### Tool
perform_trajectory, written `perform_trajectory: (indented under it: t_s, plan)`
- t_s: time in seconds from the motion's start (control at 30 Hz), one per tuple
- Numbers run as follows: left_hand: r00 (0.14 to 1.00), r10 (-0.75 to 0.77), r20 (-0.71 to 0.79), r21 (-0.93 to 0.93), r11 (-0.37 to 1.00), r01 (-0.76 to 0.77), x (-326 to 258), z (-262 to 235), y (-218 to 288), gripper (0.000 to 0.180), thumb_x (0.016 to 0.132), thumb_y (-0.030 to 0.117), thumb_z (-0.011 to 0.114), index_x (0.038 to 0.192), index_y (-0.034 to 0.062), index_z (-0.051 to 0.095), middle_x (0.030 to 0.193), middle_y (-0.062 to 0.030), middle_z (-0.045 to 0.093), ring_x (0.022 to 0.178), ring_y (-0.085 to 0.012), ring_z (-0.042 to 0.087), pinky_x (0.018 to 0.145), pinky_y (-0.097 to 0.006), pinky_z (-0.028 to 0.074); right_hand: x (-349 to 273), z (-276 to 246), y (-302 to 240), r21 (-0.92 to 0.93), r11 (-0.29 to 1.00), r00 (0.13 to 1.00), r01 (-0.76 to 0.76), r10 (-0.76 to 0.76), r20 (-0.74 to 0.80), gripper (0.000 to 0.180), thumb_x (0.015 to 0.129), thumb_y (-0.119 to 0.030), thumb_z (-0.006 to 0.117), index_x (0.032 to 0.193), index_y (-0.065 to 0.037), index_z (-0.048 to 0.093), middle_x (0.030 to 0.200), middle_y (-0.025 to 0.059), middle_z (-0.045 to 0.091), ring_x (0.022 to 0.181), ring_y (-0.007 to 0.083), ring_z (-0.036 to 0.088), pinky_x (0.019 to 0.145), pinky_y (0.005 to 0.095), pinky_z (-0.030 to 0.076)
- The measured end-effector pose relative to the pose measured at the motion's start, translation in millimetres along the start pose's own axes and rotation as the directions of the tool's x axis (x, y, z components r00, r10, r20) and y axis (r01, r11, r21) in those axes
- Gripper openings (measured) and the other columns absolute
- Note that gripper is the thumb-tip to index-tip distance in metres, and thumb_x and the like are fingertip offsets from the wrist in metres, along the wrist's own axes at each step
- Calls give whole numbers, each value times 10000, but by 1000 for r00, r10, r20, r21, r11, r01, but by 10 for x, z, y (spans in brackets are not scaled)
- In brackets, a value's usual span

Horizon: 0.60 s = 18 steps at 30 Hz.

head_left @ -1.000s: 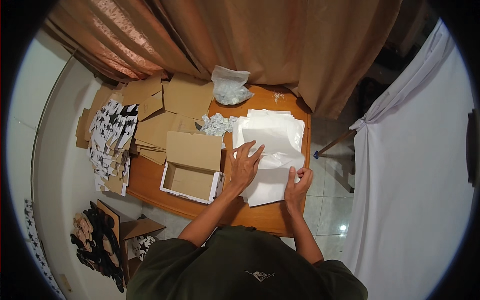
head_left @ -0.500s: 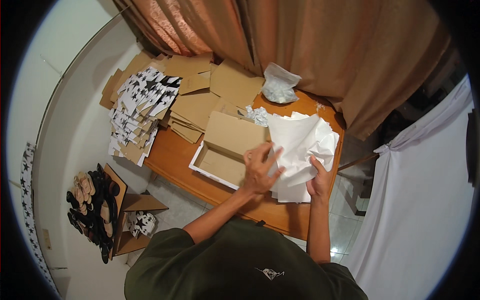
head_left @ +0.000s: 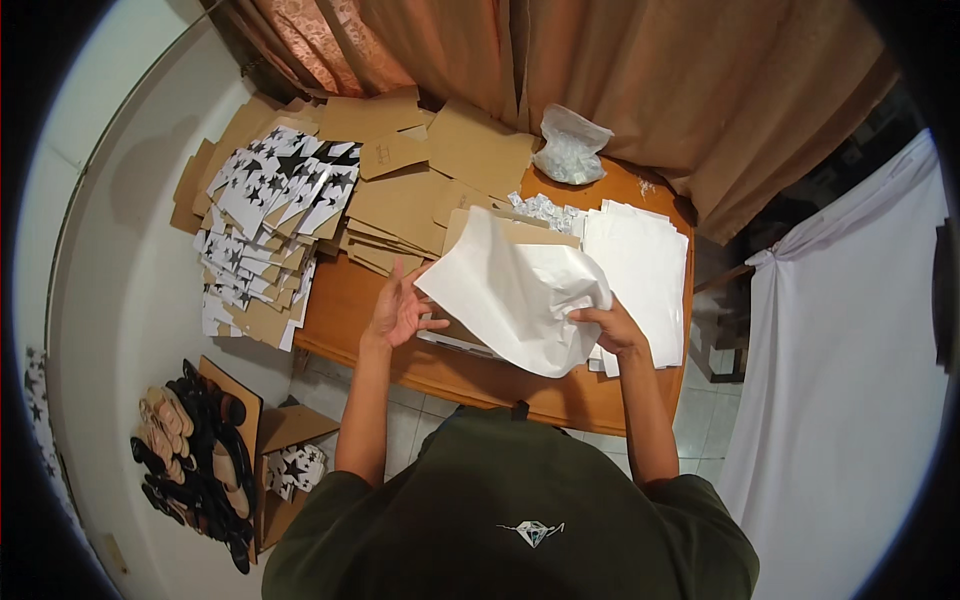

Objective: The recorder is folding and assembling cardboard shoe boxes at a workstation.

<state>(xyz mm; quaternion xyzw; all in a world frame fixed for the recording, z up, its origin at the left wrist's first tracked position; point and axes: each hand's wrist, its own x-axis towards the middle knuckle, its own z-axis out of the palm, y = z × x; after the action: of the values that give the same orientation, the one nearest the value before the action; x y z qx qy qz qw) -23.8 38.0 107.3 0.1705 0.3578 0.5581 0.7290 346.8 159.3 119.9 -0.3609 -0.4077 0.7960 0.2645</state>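
Note:
A crumpled sheet of white tissue paper (head_left: 525, 300) hangs over the open cardboard box (head_left: 520, 230), hiding most of it. My right hand (head_left: 612, 328) grips the sheet's right side between thumb and fingers. At the sheet's left corner is my left hand (head_left: 402, 308), palm turned up and fingers spread; some fingertips pass close to or behind the paper's edge. To the right of the box lies a stack of white paper sheets (head_left: 640, 270). Small silver-white packets (head_left: 548, 211) are heaped behind the box.
Flat brown cardboard pieces (head_left: 395, 215) and star-printed white box pieces (head_left: 255, 230) pile up on the table's left. A clear plastic bag of packets (head_left: 572, 150) stands at the back. Several shoes (head_left: 205, 450) sit on a small stand at lower left. Brown curtains (head_left: 640, 90) hang behind the table.
The tissue sheet has moved left from the paper stack to over the box, carried by my right hand. My left hand has shifted left and turned its palm up.

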Motion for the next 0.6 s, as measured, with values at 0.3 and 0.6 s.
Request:
perform_trajectory:
  t_s: [0.3, 0.6]
  plan:
    - [883, -145, -446, 342, 884, 318, 236, -569, -113, 798, 846, 502, 823, 1411, 71, 461, 1096, -122, 687, 804, -179, 699, 586, -283, 557, 351, 104, 721, -179, 983, 979, -49, 12, -202, 597, 814, 61, 721, 1379, 22, 532, 1228, 141, 674, 1077, 237, 685, 908, 351, 578]
    - [899, 251, -360, 715, 693, 93, 488, -909, -404, 637, 818, -59, 747, 1392, 36, 488, 935, -110, 681, 807, -157, 664, 676, -291, 547, 322, -239, 1278, -567, 802, 720, -189, -280, -635, 500, 858, -49, 774, 1304, 45, 569, 1037, 153, 707, 871, 211, 695, 745, 343, 569]
